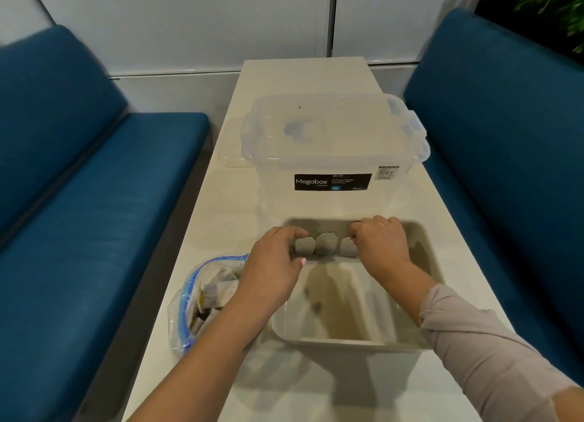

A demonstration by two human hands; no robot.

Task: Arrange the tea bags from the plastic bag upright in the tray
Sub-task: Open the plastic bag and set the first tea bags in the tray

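Three tea bags [322, 243] are held upright in the tray's [347, 342] far compartment, pinched by left hand [271, 263] and right hand [379, 244]; even spacing should be set before release.

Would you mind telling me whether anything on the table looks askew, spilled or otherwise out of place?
Nothing stands out. Three tea bags stand upright in the tray's far compartment, steadied by the left hand and right hand. The plastic bag lies open beside the tray, its tea bags inside. The storage box sits closed behind.
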